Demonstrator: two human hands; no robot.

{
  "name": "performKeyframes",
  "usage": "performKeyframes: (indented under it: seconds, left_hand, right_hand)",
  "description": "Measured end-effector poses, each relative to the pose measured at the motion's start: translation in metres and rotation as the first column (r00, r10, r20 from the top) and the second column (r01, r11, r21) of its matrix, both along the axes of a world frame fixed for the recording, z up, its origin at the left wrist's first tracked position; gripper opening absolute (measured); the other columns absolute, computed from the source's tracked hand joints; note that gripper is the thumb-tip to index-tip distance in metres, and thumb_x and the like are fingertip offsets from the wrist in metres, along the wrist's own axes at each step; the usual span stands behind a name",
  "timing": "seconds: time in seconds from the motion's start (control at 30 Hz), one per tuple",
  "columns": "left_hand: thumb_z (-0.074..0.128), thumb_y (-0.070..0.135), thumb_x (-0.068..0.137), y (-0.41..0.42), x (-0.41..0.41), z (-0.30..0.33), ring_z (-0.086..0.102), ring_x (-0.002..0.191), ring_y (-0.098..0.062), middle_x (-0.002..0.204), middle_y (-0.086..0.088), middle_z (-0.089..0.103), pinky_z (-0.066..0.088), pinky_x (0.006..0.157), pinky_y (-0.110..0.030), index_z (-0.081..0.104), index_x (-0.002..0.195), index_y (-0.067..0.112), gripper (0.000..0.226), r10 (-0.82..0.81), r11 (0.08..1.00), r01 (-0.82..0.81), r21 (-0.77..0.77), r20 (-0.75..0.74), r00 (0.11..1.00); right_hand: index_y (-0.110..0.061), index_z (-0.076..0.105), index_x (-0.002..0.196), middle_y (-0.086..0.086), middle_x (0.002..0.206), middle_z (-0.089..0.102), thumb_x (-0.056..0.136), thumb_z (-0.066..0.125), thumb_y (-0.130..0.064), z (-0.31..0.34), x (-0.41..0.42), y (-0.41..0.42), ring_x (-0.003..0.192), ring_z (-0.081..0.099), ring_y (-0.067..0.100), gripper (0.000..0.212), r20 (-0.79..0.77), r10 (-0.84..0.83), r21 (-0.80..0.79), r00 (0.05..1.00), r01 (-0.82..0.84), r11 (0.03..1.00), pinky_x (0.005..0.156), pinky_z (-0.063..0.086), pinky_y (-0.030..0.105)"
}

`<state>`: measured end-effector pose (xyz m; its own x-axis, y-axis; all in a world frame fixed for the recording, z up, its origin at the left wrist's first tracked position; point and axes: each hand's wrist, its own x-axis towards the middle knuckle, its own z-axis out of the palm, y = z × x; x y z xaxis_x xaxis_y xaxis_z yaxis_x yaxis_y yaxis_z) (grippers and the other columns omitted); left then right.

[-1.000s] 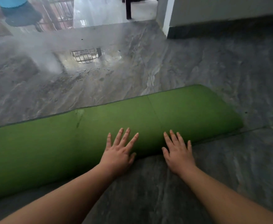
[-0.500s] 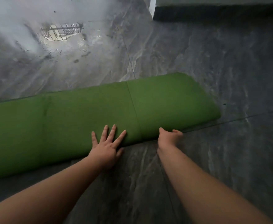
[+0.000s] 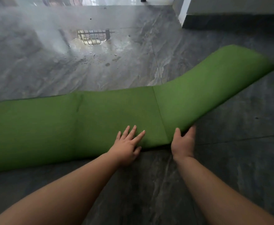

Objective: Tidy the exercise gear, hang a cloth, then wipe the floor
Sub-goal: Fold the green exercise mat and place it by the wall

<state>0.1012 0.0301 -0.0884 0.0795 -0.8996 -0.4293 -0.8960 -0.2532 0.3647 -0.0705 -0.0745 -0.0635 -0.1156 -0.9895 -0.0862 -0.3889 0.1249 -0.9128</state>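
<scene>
Down on the grey stone floor (image 3: 230,159) lies a rolled green mat (image 3: 68,124); the left hand (image 3: 126,146) presses flat on it, fingers spread. Meanwhile the right hand (image 3: 183,143) grips the near edge, thumb on top; that end is raised and bent.

I see the mat (image 3: 100,120) lying across the floor (image 3: 230,159), left to right. My left hand (image 3: 126,146) rests on its near edge; my right hand (image 3: 184,143) is just right, under that edge. A puddle (image 3: 92,38) lies behind.
</scene>
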Motion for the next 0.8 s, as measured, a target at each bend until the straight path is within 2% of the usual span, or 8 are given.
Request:
performKeyframes:
  seconds: [0.17,0.23,0.33,0.43,0.5,0.57,0.67,0.8]
  left_hand:
    - [0.042,0.034,0.096,0.040,0.045,0.014,-0.016,0.149,-0.023,0.164,0.000,-0.011,-0.003,0.121,-0.045,-0.008,0.154,0.035,0.076,0.215,0.973,-0.206,-0.105,0.085,0.973]
    - [0.042,0.034,0.096,0.065,0.068,0.018,-0.014,0.150,-0.024,0.164,-0.003,-0.009,-0.002,0.122,-0.041,-0.008,0.154,0.030,0.077,0.269,0.961,-0.259,-0.103,0.107,0.957]
    - [0.042,0.034,0.095,0.096,0.093,0.018,-0.013,0.150,-0.027,0.164,-0.006,-0.007,-0.002,0.122,-0.040,-0.007,0.155,0.024,0.078,0.259,0.965,-0.250,-0.074,0.176,0.950]
    - [0.044,0.037,0.093,0.124,0.117,0.019,-0.014,0.149,-0.028,0.164,-0.005,-0.009,-0.001,0.121,-0.048,0.004,0.156,0.019,0.076,0.307,0.951,-0.307,-0.041,0.257,0.916]
    - [0.046,0.037,0.092,0.144,0.129,0.018,-0.014,0.149,-0.028,0.164,-0.005,-0.012,-0.002,0.121,-0.047,0.001,0.156,0.020,0.079,0.326,0.943,-0.334,-0.011,0.243,0.913]
    - [0.046,0.035,0.093,0.151,0.131,0.015,-0.011,0.150,-0.026,0.164,-0.005,-0.008,-0.002,0.122,-0.043,-0.001,0.156,0.018,0.080,0.334,0.942,-0.336,-0.026,0.207,0.920]
    - [0.051,0.037,0.093,0.162,0.134,0.013,-0.007,0.151,-0.023,0.165,-0.003,0.002,0.001,0.122,-0.038,-0.004,0.155,0.019,0.085,0.395,0.916,-0.384,-0.117,0.099,0.913]
    - [0.056,0.041,0.094,0.160,0.124,0.022,0.005,0.151,-0.022,0.162,-0.005,0.019,0.007,0.122,-0.035,-0.002,0.154,0.038,0.084,0.312,0.934,-0.321,-0.156,-0.081,0.947]
  right_hand:
    - [-0.002,0.054,0.134,0.023,0.125,0.061,0.089,0.045,-0.015,-0.006,0.016,0.026,0.113,0.058,0.038,0.048,-0.189,0.198,-0.117,0.962,-0.223,0.968,0.096,0.043,0.037]
    - [-0.011,0.050,0.141,0.011,0.137,0.057,0.088,0.046,0.001,-0.007,0.019,0.035,0.124,0.054,0.028,0.055,-0.202,0.355,-0.144,0.913,-0.386,0.911,0.104,0.040,0.033]
    - [-0.026,0.043,0.145,-0.002,0.150,0.039,0.074,0.041,0.006,-0.018,0.018,0.039,0.142,0.036,0.028,0.078,-0.341,0.536,-0.151,0.772,-0.608,0.780,0.118,0.025,0.039]
    - [-0.032,0.042,0.144,0.001,0.150,0.041,0.060,0.039,-0.003,-0.027,0.024,0.041,0.141,0.033,0.038,0.088,-0.562,0.570,-0.021,0.600,-0.699,0.715,0.112,0.028,0.060]
    - [-0.032,0.045,0.143,0.005,0.151,0.043,0.058,0.041,-0.004,-0.032,0.030,0.047,0.139,0.036,0.042,0.090,-0.699,0.571,0.087,0.431,-0.741,0.666,0.108,0.030,0.065]
    - [-0.032,0.044,0.144,0.007,0.152,0.042,0.060,0.049,0.000,-0.036,0.026,0.047,0.139,0.036,0.043,0.090,-0.779,0.553,0.185,0.294,-0.736,0.651,0.107,0.029,0.065]
    - [-0.039,0.023,0.151,0.002,0.162,0.022,0.067,0.057,0.002,-0.036,0.032,0.053,0.148,0.018,0.035,0.099,-0.832,0.546,0.349,0.093,-0.678,0.647,0.116,0.020,0.058]
    - [-0.040,0.005,0.154,0.001,0.165,0.001,0.081,0.047,-0.009,-0.030,0.043,0.061,0.151,-0.001,0.031,0.090,-0.831,0.554,0.452,-0.043,-0.634,0.628,0.120,0.011,0.052]
